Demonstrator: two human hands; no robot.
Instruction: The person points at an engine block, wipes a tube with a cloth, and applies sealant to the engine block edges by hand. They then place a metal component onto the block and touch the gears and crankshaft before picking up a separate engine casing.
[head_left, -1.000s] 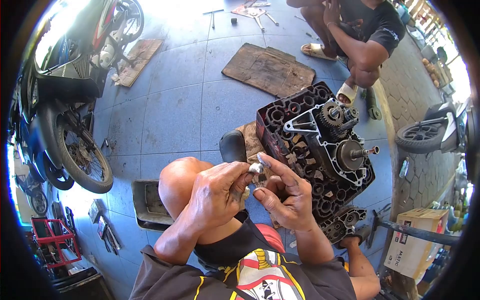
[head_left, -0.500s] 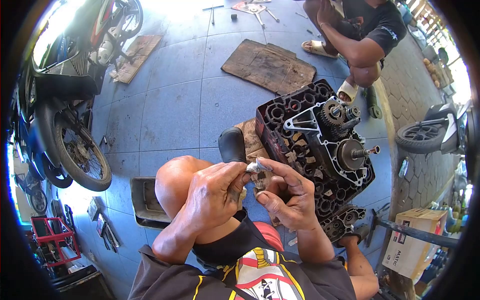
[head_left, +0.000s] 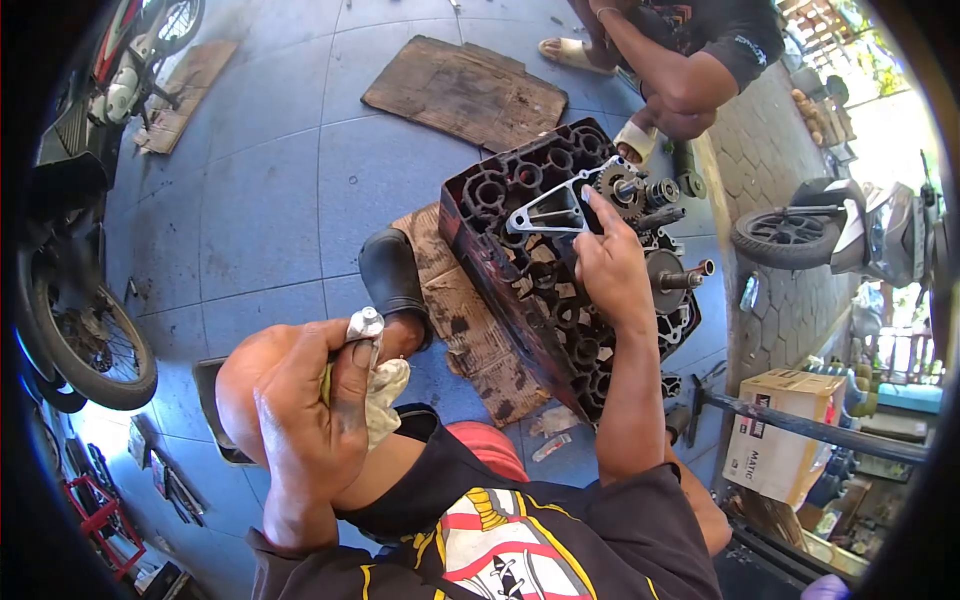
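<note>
My left hand (head_left: 310,410) is closed round a small silver squeeze tube (head_left: 367,322), its pale tip facing up between thumb and index finger. A pale yellowish cloth (head_left: 386,400) hangs from the same hand. My right hand (head_left: 612,270) reaches forward with its index finger stretched out and grey paste on the fingertip. That finger touches the silver rim of an engine crankcase half (head_left: 548,228), by a toothed gear (head_left: 613,184). A crankshaft end (head_left: 690,280) sticks out of the casing. Beneath it stands a dirty dark plastic crate (head_left: 485,265).
Oily cardboard (head_left: 485,355) lies beside the crate, and a flattened brown piece (head_left: 465,95) farther off. Another person (head_left: 690,80) squats at the upper right. Motorcycles stand left and right, including a wheel (head_left: 90,335). A carton (head_left: 780,430) is at the right.
My hands were together at the tube's tip. The right hand has moved away to the crankcase rim, while the left has shifted left with the tube. The view has turned rightward.
</note>
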